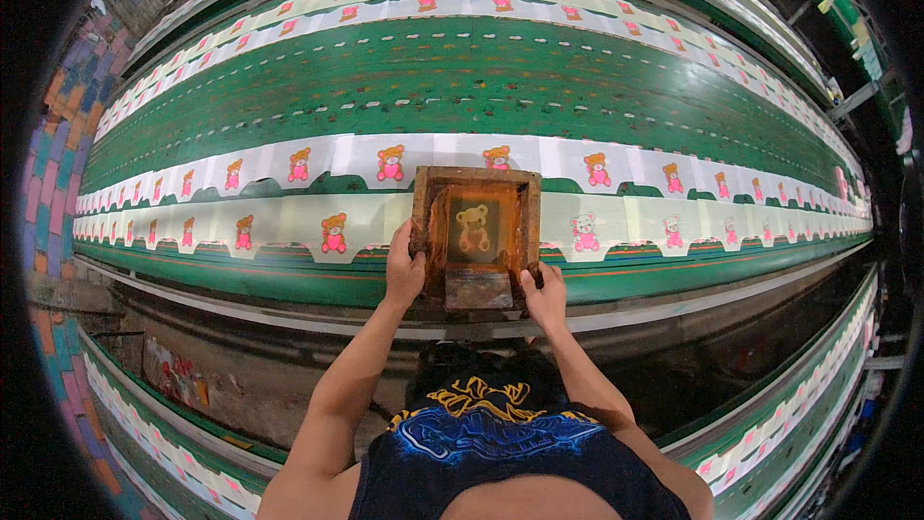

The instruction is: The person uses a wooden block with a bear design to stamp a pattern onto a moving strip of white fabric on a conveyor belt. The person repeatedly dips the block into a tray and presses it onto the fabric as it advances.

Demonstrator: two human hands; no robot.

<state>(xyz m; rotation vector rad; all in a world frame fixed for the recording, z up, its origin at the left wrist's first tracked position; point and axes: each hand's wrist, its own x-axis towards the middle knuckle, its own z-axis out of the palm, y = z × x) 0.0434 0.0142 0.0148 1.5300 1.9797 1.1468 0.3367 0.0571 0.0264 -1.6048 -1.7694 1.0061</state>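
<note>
My left hand (404, 260) grips the left side of a wooden screen-printing frame (421, 231), and my right hand (543, 294) holds its right side near the lower corner. The frame's mesh shows a pale bear shape (472, 229), with a darker orange-brown border and a metallic-looking piece (478, 286) at the bottom. It lies over a row of pale fabric panels (630, 236) along the green table (626, 289). Left of the frame the bears (333, 232) are brown and pink; to its right the bears (585, 231) show only pink and white.
More rows of printed panels (426, 4) run across the far side of the green table. A neighbouring table with panels (784, 414) lies behind me at lower right, another at lower left. Coloured bricks (67, 135) cover the left side; metal supports (847, 96) stand at right.
</note>
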